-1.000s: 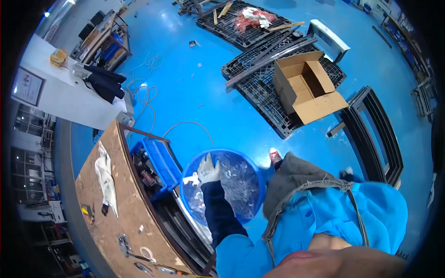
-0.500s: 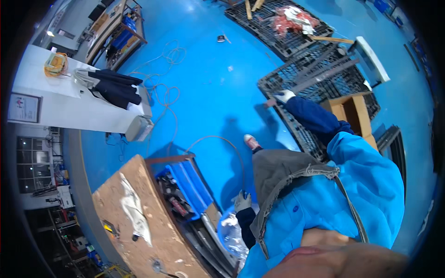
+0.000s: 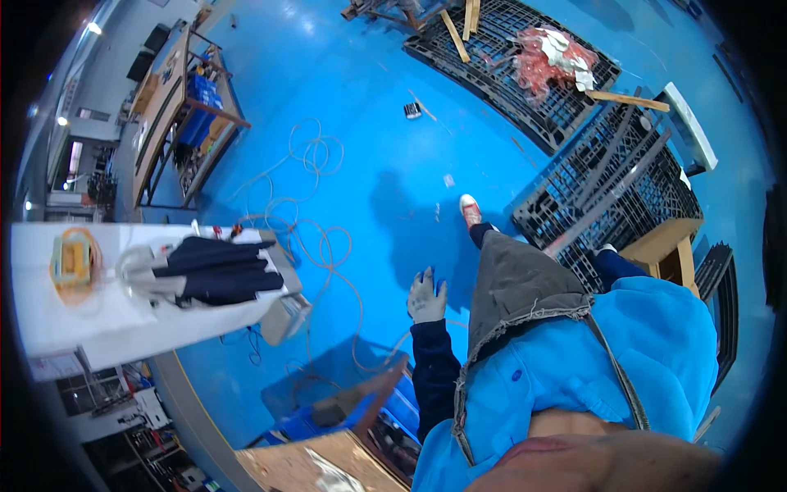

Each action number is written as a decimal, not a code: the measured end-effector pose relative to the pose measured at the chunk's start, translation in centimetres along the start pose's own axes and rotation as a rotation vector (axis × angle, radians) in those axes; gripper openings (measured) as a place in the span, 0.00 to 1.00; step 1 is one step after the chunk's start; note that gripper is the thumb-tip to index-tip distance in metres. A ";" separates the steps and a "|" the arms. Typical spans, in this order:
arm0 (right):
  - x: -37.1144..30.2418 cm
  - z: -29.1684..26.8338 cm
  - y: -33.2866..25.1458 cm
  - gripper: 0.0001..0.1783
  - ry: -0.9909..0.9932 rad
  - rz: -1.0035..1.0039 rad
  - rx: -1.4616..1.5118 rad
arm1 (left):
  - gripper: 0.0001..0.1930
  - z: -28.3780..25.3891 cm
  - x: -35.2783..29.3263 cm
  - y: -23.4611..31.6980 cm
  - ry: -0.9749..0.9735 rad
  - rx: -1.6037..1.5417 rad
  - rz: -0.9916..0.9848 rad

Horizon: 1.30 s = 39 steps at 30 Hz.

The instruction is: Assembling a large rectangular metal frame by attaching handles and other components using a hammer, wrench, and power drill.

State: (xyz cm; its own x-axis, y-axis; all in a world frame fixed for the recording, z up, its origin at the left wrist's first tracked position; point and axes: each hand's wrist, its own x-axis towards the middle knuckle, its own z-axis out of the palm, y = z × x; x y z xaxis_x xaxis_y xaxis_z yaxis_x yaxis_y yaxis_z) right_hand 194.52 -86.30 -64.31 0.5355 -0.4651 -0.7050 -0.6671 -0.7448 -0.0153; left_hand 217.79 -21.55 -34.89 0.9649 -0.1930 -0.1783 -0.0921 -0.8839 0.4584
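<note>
My left hand [image 3: 427, 297], in a light work glove, hangs over the blue floor with its fingers spread and nothing in it. Of my right hand [image 3: 607, 248] only a bit of white glove shows beyond the dark sleeve. Its fingers are hidden, so any hold cannot be made out. It is beside a black plastic pallet [image 3: 525, 215], close to a long grey metal bar [image 3: 613, 193] with a reddish end. More long bars lie on that pallet. An open cardboard box [image 3: 666, 246] stands at the pallet's near right end.
A farther pallet [image 3: 434, 51] bears crumpled pink plastic film [image 3: 537, 74] and wooden strips. A loose hose [image 3: 348, 238] winds over the floor. On the left, a white table [image 3: 188, 324] carries a dark jacket [image 3: 213, 266]. A wooden-topped bench [image 3: 270, 463] stands near left.
I have stepped forward and turned, so the bench slid toward the lower edge. My left hand moved forward, away from the bench. My right hand drew back from the bar's reddish end.
</note>
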 end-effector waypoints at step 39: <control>67.2 -76.5 -106.2 0.19 0.213 0.177 2.080 | 0.22 -22.2 107.9 -9.1 -0.507 -0.023 0.080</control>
State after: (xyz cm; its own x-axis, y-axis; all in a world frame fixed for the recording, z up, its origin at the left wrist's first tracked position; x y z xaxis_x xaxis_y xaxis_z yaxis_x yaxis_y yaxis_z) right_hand 341.02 -75.06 -55.80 0.3524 -0.6016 -0.7169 -0.0831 0.7429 -0.6642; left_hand 328.19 -24.87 -39.02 0.7141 -0.4469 -0.5388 -0.1496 -0.8494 0.5062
